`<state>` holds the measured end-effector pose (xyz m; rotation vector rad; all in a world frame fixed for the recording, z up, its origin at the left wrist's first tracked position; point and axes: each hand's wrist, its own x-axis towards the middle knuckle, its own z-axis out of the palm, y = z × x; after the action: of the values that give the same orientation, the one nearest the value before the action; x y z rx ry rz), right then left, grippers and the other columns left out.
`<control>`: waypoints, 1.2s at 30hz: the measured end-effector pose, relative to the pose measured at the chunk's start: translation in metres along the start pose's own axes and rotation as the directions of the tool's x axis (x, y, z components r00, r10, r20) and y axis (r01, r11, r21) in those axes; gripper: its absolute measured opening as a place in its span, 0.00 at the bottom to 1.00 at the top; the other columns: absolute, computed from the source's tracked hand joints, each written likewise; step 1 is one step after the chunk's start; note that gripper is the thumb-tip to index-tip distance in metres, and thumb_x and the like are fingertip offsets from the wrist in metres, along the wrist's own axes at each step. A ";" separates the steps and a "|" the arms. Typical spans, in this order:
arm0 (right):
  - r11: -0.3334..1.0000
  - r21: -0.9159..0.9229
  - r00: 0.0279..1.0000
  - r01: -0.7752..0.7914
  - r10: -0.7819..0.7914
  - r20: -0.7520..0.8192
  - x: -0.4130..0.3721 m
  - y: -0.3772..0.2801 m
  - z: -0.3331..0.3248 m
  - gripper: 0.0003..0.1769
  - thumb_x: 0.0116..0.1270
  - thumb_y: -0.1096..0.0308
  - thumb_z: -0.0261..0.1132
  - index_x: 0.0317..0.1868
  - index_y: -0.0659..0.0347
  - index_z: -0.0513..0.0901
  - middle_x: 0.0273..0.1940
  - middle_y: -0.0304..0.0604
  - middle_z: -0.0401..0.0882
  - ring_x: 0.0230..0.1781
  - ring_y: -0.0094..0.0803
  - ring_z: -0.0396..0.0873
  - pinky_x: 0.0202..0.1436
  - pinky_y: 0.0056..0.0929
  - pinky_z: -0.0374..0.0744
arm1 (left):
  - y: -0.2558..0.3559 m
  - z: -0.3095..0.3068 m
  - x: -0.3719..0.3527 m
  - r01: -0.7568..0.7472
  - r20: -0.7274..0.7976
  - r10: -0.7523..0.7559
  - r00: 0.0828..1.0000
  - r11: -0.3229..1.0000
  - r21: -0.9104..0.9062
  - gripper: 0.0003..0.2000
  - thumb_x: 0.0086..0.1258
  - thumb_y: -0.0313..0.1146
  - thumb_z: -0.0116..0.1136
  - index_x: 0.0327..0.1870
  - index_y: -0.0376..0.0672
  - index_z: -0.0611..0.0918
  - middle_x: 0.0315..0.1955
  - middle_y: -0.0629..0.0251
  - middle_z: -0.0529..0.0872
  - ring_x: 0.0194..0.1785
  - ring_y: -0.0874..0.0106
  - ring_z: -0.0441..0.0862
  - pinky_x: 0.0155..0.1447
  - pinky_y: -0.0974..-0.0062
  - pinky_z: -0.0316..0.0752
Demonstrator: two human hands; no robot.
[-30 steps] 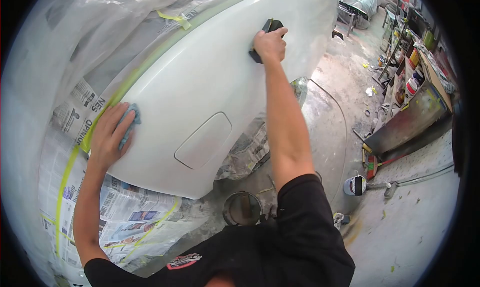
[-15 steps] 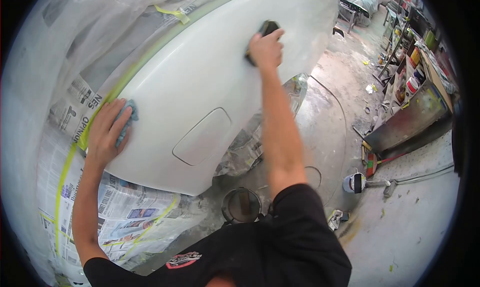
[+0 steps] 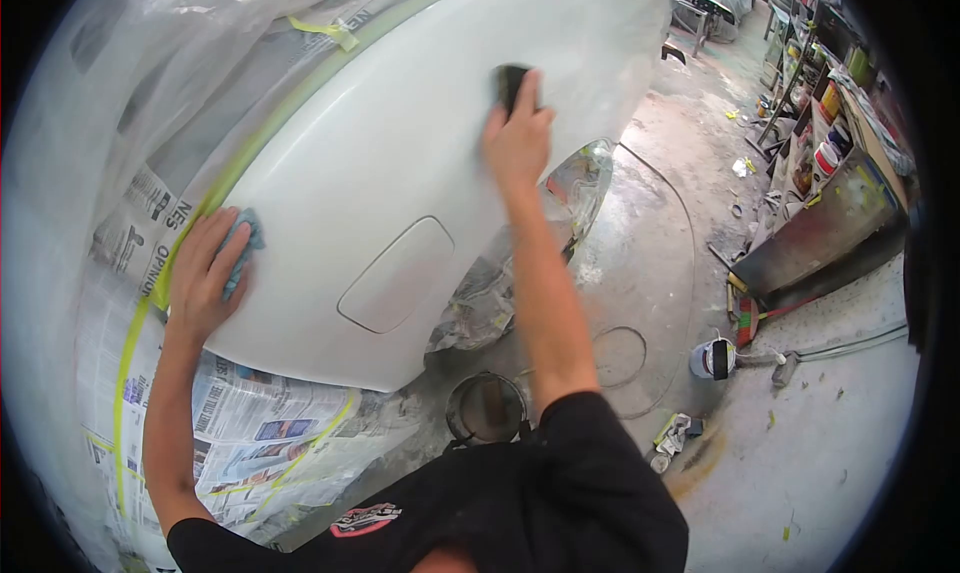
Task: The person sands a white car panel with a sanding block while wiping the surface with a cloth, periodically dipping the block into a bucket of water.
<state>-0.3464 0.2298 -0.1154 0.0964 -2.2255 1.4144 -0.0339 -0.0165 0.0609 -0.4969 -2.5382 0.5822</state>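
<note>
Presses a black rectangular sanding block (image 3: 511, 81) against the glossy white curved car panel (image 3: 400, 173), high on the panel, right hand (image 3: 515, 138) clamped over it. Pins a crumpled blue cloth (image 3: 243, 243) under the flattened left hand (image 3: 205, 273) at the panel's left edge. Beside that edge, newspaper masking (image 3: 250, 423) reading "OPINION", yellow-green tape (image 3: 127, 343) and cloudy plastic sheeting (image 3: 150, 73). Below the panel, a round dark bucket (image 3: 485, 408).

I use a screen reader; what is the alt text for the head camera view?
A person's right hand presses a dark block against a white car panel, while the left hand holds a blue cloth on the panel near its taped edge. Newspaper, plastic sheeting and yellow-green tape cover the car around the panel; a bucket stands on the floor.
</note>
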 end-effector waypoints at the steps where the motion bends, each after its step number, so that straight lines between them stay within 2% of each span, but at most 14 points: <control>1: 0.995 0.041 0.996 0.089 -0.090 0.012 -0.028 -0.004 -0.001 0.44 0.73 0.56 0.62 0.85 0.52 0.57 0.52 0.66 0.76 0.47 0.64 0.84 0.51 0.54 0.84 | 0.000 0.001 -0.001 -0.002 0.000 0.002 1.000 1.000 -0.001 0.31 0.53 0.19 0.71 0.64 0.41 0.84 0.66 0.52 0.83 0.68 0.49 0.81 0.73 0.49 0.75; 4: 0.974 -0.065 0.973 0.215 -0.208 0.099 -0.029 0.021 -0.008 0.44 0.73 0.57 0.65 0.86 0.47 0.56 0.54 0.65 0.76 0.44 0.62 0.84 0.50 0.56 0.84 | -0.001 0.001 0.001 -0.009 -0.002 0.009 1.000 1.000 -0.001 0.31 0.53 0.18 0.71 0.64 0.41 0.84 0.66 0.52 0.83 0.68 0.49 0.81 0.73 0.49 0.75; 6: 0.996 -0.088 0.998 -0.001 0.007 0.069 0.047 0.049 -0.009 0.45 0.72 0.56 0.64 0.86 0.46 0.55 0.54 0.64 0.76 0.46 0.62 0.85 0.51 0.56 0.84 | 0.000 0.000 0.001 -0.011 0.001 0.011 1.000 1.000 -0.009 0.31 0.53 0.18 0.71 0.64 0.41 0.84 0.66 0.51 0.83 0.68 0.49 0.81 0.73 0.49 0.75; 8: 0.979 -0.144 0.970 -0.146 0.170 0.176 0.111 0.066 -0.015 0.47 0.73 0.53 0.62 0.87 0.43 0.51 0.59 0.64 0.76 0.51 0.61 0.86 0.56 0.54 0.84 | -0.001 -0.002 0.000 -0.012 0.017 0.013 1.000 1.000 -0.014 0.31 0.54 0.18 0.70 0.64 0.41 0.84 0.66 0.50 0.83 0.68 0.48 0.81 0.73 0.49 0.76; 11: 0.978 -0.127 0.969 -0.163 0.183 0.167 0.125 0.079 -0.006 0.47 0.73 0.51 0.62 0.87 0.44 0.50 0.60 0.65 0.76 0.55 0.61 0.84 0.58 0.51 0.84 | 0.001 -0.002 0.002 -0.011 0.012 0.011 1.000 1.000 0.001 0.30 0.54 0.18 0.70 0.64 0.41 0.84 0.65 0.50 0.83 0.68 0.48 0.81 0.72 0.49 0.76; 15: 0.985 0.047 0.985 -0.168 0.170 -0.024 0.095 0.054 0.005 0.43 0.75 0.47 0.63 0.84 0.50 0.60 0.56 0.64 0.77 0.55 0.59 0.83 0.56 0.51 0.83 | 0.000 0.000 0.001 -0.024 -0.012 0.024 1.000 1.000 -0.003 0.29 0.55 0.19 0.70 0.63 0.40 0.84 0.66 0.50 0.83 0.68 0.48 0.81 0.73 0.49 0.76; 19: 0.996 0.014 0.990 0.085 -0.083 -0.112 0.001 0.018 0.006 0.43 0.72 0.54 0.70 0.83 0.51 0.63 0.48 0.59 0.77 0.45 0.57 0.82 0.50 0.50 0.83 | -0.003 -0.001 -0.001 -0.026 0.034 0.026 0.999 0.999 0.021 0.29 0.56 0.19 0.70 0.64 0.41 0.84 0.67 0.51 0.82 0.69 0.49 0.80 0.73 0.50 0.75; 21: 0.971 0.118 0.976 0.206 -0.195 -0.096 -0.066 0.013 0.004 0.43 0.69 0.59 0.73 0.82 0.51 0.67 0.44 0.57 0.76 0.41 0.56 0.80 0.46 0.48 0.82 | -0.003 0.000 -0.001 -0.026 0.031 0.026 0.999 0.999 0.028 0.30 0.56 0.19 0.70 0.65 0.41 0.83 0.67 0.51 0.82 0.69 0.49 0.80 0.74 0.50 0.75; 23: 0.897 0.152 0.910 0.414 -0.405 -0.089 -0.124 0.020 0.004 0.41 0.68 0.61 0.73 0.81 0.50 0.70 0.42 0.56 0.76 0.40 0.55 0.79 0.44 0.47 0.81 | -0.002 -0.001 -0.001 -0.025 0.029 0.024 0.999 0.999 0.033 0.30 0.57 0.19 0.70 0.66 0.42 0.83 0.67 0.52 0.82 0.69 0.50 0.81 0.73 0.50 0.75; 24: 0.881 0.158 0.895 0.446 -0.431 -0.116 -0.128 0.023 0.004 0.38 0.68 0.63 0.74 0.78 0.51 0.73 0.41 0.55 0.76 0.39 0.54 0.79 0.43 0.48 0.81 | -0.003 -0.001 -0.001 -0.025 0.025 0.024 0.999 0.999 0.031 0.30 0.57 0.19 0.70 0.66 0.42 0.83 0.67 0.52 0.82 0.69 0.50 0.81 0.73 0.51 0.75; 28: 0.964 0.121 0.969 0.237 -0.226 -0.097 -0.035 0.007 -0.005 0.38 0.67 0.63 0.74 0.77 0.52 0.73 0.42 0.56 0.77 0.38 0.53 0.80 0.42 0.47 0.81 | -0.002 -0.001 -0.001 -0.026 0.044 0.025 0.999 0.999 0.030 0.28 0.60 0.18 0.67 0.66 0.38 0.83 0.67 0.49 0.82 0.69 0.48 0.81 0.74 0.50 0.74; 30: 0.977 0.119 0.977 0.175 -0.158 -0.141 -0.030 -0.001 0.000 0.40 0.66 0.64 0.74 0.78 0.51 0.71 0.41 0.55 0.77 0.38 0.53 0.80 0.41 0.47 0.80 | -0.003 -0.001 0.000 -0.026 0.031 0.025 0.999 0.999 0.033 0.29 0.58 0.19 0.69 0.66 0.41 0.83 0.67 0.51 0.82 0.69 0.50 0.81 0.74 0.52 0.75; 34: 0.857 0.150 0.870 0.493 -0.486 -0.080 -0.156 -0.002 0.007 0.40 0.63 0.66 0.76 0.77 0.49 0.73 0.39 0.53 0.76 0.37 0.51 0.79 0.40 0.46 0.80 | -0.003 0.000 -0.002 -0.027 0.003 0.027 1.000 0.999 0.034 0.30 0.58 0.19 0.70 0.66 0.42 0.83 0.68 0.53 0.82 0.69 0.51 0.81 0.74 0.53 0.75; 36: 0.791 0.130 0.802 0.598 -0.591 -0.086 -0.168 0.006 0.002 0.41 0.62 0.66 0.76 0.76 0.47 0.74 0.38 0.52 0.76 0.36 0.50 0.79 0.38 0.44 0.79 | -0.003 0.000 -0.002 -0.026 0.006 0.026 1.000 0.999 0.035 0.30 0.58 0.20 0.70 0.66 0.42 0.83 0.68 0.53 0.82 0.69 0.51 0.81 0.74 0.53 0.75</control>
<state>-0.2026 0.1967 -0.1957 0.7506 -1.8048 1.1959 -0.0330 -0.0197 0.0615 -0.5171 -2.5255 0.6365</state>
